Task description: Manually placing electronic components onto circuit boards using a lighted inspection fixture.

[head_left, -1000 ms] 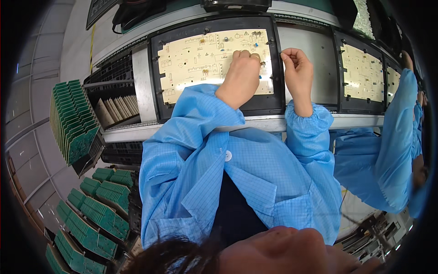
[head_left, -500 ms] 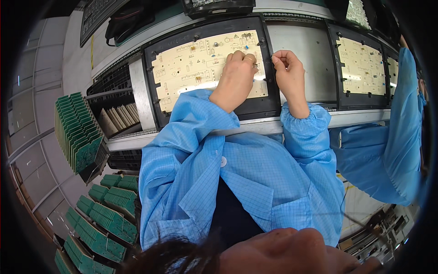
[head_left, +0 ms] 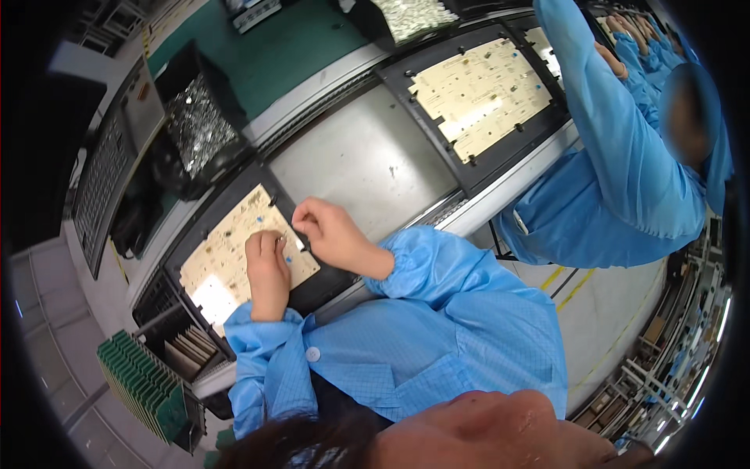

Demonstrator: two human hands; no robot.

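A cream circuit board (head_left: 219,258) lies in a black carrier frame (head_left: 328,283) on the line in front of me. My left hand (head_left: 268,270) rests over the board's right part with its fingertips curled together, near a small blue component (head_left: 289,259). Whatever those fingertips hold, if anything, is too small to make out. Just right of it, my right hand (head_left: 332,236) hovers by the frame's right edge. Its thumb and forefinger are pinched together, and I cannot see what is between them.
Bare metal line surface (head_left: 367,156) separates my frame from another cream board (head_left: 480,94) in a carrier. A co-worker's blue sleeve (head_left: 586,102) reaches in at right. Behind stands a black bin of shiny small parts (head_left: 201,129). Green boards (head_left: 141,383) stand racked at lower left.
My view has swung to the right, so board and hands appear lower and further left. More of the co-worker and the bin of parts shows. Both hands keep nearly the same pose.
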